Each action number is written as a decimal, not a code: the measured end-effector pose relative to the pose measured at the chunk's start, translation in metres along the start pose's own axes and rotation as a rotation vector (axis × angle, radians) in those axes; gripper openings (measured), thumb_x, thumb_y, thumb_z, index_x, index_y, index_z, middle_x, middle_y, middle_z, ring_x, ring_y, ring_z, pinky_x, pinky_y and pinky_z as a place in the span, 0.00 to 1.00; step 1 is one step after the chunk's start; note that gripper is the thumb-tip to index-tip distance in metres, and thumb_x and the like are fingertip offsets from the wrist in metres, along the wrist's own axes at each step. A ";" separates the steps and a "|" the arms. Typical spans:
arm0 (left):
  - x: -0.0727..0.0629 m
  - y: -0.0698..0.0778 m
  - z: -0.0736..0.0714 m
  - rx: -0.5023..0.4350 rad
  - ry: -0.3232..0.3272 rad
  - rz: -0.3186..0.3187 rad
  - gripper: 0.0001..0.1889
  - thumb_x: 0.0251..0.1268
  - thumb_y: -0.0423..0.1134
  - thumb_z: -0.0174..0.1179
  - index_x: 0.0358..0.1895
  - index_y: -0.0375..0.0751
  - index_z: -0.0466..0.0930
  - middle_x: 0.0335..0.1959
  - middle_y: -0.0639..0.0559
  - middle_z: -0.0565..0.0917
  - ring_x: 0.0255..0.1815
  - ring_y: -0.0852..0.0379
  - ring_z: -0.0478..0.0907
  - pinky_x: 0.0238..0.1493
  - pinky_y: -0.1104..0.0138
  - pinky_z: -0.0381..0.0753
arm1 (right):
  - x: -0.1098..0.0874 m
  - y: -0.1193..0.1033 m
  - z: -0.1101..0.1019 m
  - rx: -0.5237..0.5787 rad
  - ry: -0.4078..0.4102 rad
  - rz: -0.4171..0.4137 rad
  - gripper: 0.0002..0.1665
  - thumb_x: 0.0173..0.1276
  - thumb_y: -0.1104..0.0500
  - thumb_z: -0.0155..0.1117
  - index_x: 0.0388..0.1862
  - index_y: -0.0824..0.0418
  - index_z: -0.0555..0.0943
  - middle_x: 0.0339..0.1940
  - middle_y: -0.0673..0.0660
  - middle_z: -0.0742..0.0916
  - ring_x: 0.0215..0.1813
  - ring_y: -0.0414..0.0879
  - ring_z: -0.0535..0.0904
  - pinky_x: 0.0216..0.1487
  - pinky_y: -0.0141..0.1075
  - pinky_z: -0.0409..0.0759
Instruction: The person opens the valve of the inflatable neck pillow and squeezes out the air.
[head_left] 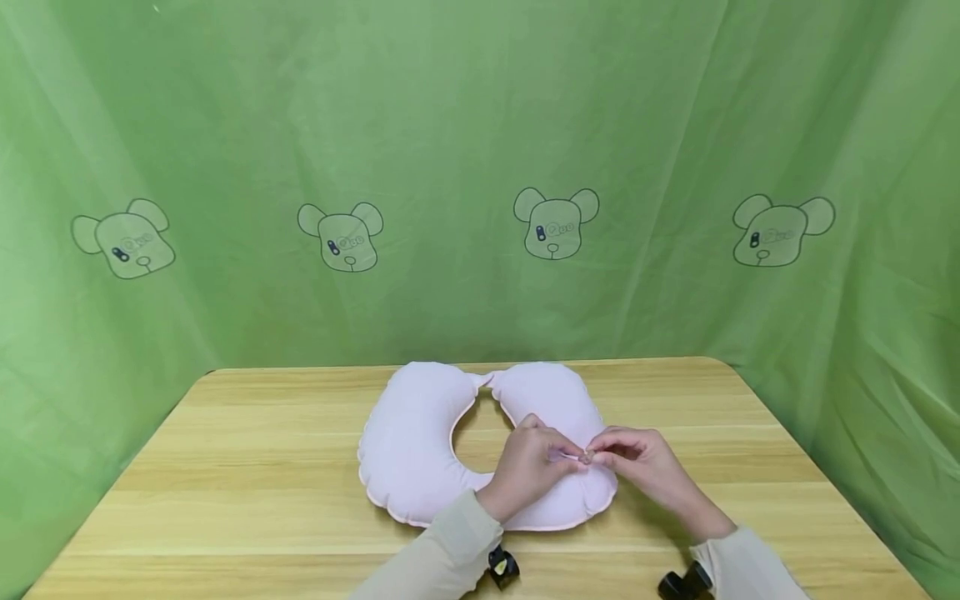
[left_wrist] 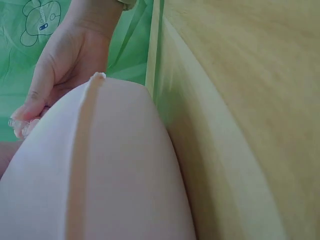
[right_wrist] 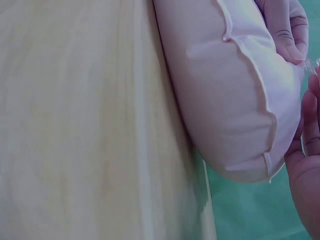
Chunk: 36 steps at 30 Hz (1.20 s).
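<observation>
Writing: green curtain printed with a row of four cartoon heads, each with a dark pill-shaped mark and faint rounded lettering, too faint to read with certainty. Pale pink U-shaped pillow, plump and creased along its seam, lies on wood-grain table, opening toward the curtain, small tab between its ends. Left hand reaches across the pillow's right arm, thumb and fingers pinching clear valve at its base; right hand pinches its outer end. Fingertips hide most of the valve. Black wrist devices sit by both light sleeves; left forearm overlaps the pillow's near edge.
</observation>
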<state>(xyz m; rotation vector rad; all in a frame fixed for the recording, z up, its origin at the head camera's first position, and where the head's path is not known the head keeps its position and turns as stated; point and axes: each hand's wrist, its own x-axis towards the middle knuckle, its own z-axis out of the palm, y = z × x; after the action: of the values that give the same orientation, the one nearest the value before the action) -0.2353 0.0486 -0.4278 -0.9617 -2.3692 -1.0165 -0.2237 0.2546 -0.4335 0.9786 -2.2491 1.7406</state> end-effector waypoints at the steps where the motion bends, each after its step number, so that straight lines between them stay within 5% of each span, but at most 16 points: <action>1: 0.000 0.000 0.000 0.001 0.003 -0.001 0.05 0.48 0.45 0.71 0.29 0.52 0.89 0.27 0.64 0.86 0.28 0.71 0.63 0.30 0.81 0.62 | -0.001 0.000 0.000 -0.008 0.002 0.024 0.09 0.60 0.72 0.62 0.40 0.69 0.83 0.37 0.52 0.87 0.39 0.42 0.81 0.40 0.28 0.80; 15: -0.002 -0.004 -0.001 -0.141 0.008 -0.097 0.05 0.47 0.42 0.72 0.28 0.49 0.89 0.25 0.61 0.86 0.26 0.73 0.65 0.31 0.81 0.65 | 0.000 -0.003 0.008 -0.176 0.013 0.083 0.12 0.53 0.66 0.72 0.37 0.59 0.82 0.31 0.51 0.83 0.32 0.42 0.74 0.33 0.32 0.75; 21: -0.002 -0.005 0.001 -0.204 0.025 -0.120 0.04 0.46 0.38 0.73 0.27 0.45 0.89 0.26 0.58 0.87 0.28 0.75 0.75 0.34 0.83 0.71 | 0.000 0.000 0.012 -0.220 0.048 0.117 0.09 0.54 0.64 0.72 0.34 0.56 0.82 0.29 0.49 0.83 0.31 0.40 0.74 0.33 0.31 0.75; 36: 0.000 -0.010 0.000 -0.310 -0.019 -0.225 0.04 0.50 0.38 0.71 0.30 0.44 0.89 0.27 0.57 0.87 0.30 0.76 0.79 0.33 0.82 0.76 | 0.002 -0.001 0.019 -0.257 0.148 0.111 0.07 0.53 0.68 0.71 0.32 0.62 0.86 0.30 0.50 0.87 0.30 0.37 0.77 0.28 0.29 0.76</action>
<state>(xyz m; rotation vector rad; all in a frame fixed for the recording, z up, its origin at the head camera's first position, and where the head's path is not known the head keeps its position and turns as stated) -0.2430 0.0432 -0.4323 -0.8196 -2.4207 -1.5002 -0.2198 0.2367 -0.4378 0.6634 -2.3924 1.4584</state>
